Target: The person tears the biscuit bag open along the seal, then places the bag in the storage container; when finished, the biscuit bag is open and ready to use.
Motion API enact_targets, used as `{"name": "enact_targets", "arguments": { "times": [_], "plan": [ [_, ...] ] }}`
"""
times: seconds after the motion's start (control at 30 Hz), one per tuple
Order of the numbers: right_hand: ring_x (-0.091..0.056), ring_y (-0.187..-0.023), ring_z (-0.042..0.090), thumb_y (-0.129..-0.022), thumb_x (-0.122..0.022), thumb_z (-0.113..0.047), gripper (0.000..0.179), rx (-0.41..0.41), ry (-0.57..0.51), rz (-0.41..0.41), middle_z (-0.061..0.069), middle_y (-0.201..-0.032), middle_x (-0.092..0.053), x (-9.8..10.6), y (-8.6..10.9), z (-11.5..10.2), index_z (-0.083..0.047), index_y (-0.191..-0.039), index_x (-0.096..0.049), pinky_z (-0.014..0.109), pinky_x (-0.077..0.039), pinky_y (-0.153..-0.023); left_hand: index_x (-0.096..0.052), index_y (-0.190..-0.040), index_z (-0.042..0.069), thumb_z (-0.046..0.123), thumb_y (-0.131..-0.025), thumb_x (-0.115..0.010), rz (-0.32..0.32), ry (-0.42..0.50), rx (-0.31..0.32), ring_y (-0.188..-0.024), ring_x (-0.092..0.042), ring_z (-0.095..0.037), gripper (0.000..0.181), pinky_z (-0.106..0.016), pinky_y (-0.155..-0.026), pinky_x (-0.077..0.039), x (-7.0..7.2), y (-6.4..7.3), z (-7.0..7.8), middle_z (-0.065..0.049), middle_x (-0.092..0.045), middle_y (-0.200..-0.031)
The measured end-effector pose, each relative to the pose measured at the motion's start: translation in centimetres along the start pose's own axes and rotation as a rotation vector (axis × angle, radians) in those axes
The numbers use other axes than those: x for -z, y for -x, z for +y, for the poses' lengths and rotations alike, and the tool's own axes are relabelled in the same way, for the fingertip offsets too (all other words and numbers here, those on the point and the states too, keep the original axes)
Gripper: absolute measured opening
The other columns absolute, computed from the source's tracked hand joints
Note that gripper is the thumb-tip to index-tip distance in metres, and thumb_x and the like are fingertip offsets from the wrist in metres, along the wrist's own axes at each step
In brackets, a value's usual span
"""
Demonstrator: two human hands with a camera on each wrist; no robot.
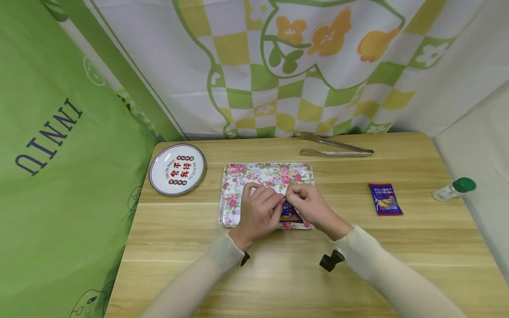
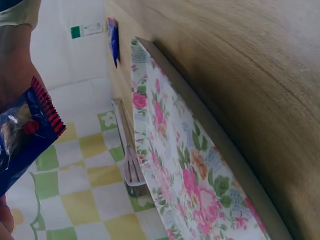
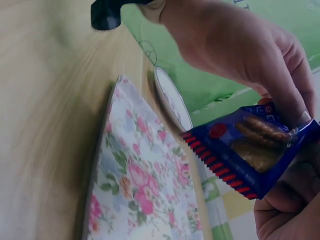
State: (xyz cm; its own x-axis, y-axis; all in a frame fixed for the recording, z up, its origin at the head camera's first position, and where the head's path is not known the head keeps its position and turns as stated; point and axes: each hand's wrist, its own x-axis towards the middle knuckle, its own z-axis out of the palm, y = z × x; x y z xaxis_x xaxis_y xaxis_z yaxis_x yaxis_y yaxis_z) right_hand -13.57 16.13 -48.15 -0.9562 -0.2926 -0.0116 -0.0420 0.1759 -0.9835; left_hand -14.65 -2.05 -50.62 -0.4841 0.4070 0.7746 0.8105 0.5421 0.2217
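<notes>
Both hands meet over a white floral tray [image 1: 232, 185], holding a blue snack packet [image 3: 220, 142] with red serrated edges and a picture of biscuits on it. My left hand [image 1: 260, 211] pinches the packet's upper edge between thumb and curled fingers. Right beside it, my right hand [image 1: 309, 204] pinches the same edge, fingertips close to the left ones. The packet hangs tilted above the tray, as both wrist views show. In the head view the hands cover much of it.
A second blue packet [image 1: 385, 199] lies on the wooden table to the right, with a green-capped shaker bottle [image 1: 449, 191] beyond it. Metal tongs [image 1: 338, 148] lie at the back. A round white plate [image 1: 159, 170] with red lettering sits at the back left.
</notes>
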Motion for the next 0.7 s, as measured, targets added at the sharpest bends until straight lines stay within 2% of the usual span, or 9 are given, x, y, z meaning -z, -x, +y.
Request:
{"name": "enact_targets", "arguments": {
  "times": [0.13,0.23,0.33,0.5,0.6,0.7],
  "plan": [
    [-0.036,-0.057,0.013,-0.102,-0.047,-0.005,0.032,-0.053,-0.102,-0.004,0.001,-0.060,-0.039,-0.2,0.2,-0.2,0.000,-0.070,-0.050,0.026,-0.033,-0.055,-0.076,-0.085,0.011,0.013,-0.091,-0.062,0.007,-0.025,-0.030,-0.069,-0.060,-0.016,0.016,-0.047,-0.086,-0.045,0.2,0.0,0.2,0.002,-0.064,-0.076],
    [-0.037,-0.057,0.014,-0.105,-0.046,-0.010,0.032,-0.028,-0.056,-0.050,0.002,-0.062,-0.041,0.3,0.5,-0.5,-0.002,-0.075,-0.054,0.027,-0.034,-0.055,-0.075,-0.086,0.012,0.016,-0.095,-0.063,-0.019,0.020,0.004,-0.072,-0.059,-0.015,0.016,-0.049,-0.090,-0.043,0.7,-0.2,0.2,0.003,-0.064,-0.078],
    [-0.036,-0.055,0.014,-0.109,-0.045,-0.014,0.031,0.066,0.114,-0.127,0.002,-0.065,-0.044,1.2,0.7,-0.7,-0.010,-0.080,-0.057,0.029,-0.035,-0.054,-0.073,-0.088,0.014,0.019,-0.099,-0.062,-0.074,0.106,0.077,-0.076,-0.058,-0.013,0.016,-0.051,-0.095,-0.039,1.3,-0.4,0.2,0.006,-0.062,-0.080],
    [-0.029,-0.047,0.006,-0.105,-0.051,-0.012,0.034,0.232,0.422,-0.246,-0.009,-0.057,-0.038,2.5,0.6,-1.2,-0.022,-0.072,-0.048,0.025,-0.029,-0.046,-0.073,-0.092,0.017,0.023,-0.101,-0.063,-0.206,0.243,0.174,-0.074,-0.055,-0.007,0.015,-0.049,-0.097,-0.037,1.9,-0.3,0.3,0.010,-0.060,-0.080],
    [-0.028,-0.047,0.001,-0.098,-0.055,-0.011,0.032,0.354,0.587,-0.269,-0.014,-0.057,-0.036,2.8,0.5,-1.6,-0.024,-0.070,-0.044,0.023,-0.027,-0.045,-0.075,-0.099,0.017,0.024,-0.100,-0.066,-0.321,0.350,0.247,-0.077,-0.057,-0.006,0.012,-0.052,-0.099,-0.034,2.2,-0.5,0.1,0.012,-0.065,-0.084],
    [-0.031,-0.048,-0.001,-0.093,-0.057,-0.013,0.028,0.471,0.735,-0.249,-0.016,-0.060,-0.036,2.9,0.8,-1.8,-0.026,-0.071,-0.044,0.022,-0.028,-0.045,-0.078,-0.102,0.019,0.026,-0.099,-0.067,-0.458,0.401,0.274,-0.077,-0.057,-0.004,0.013,-0.056,-0.103,-0.030,2.7,-0.9,-0.1,0.014,-0.064,-0.084]
  ]
}}
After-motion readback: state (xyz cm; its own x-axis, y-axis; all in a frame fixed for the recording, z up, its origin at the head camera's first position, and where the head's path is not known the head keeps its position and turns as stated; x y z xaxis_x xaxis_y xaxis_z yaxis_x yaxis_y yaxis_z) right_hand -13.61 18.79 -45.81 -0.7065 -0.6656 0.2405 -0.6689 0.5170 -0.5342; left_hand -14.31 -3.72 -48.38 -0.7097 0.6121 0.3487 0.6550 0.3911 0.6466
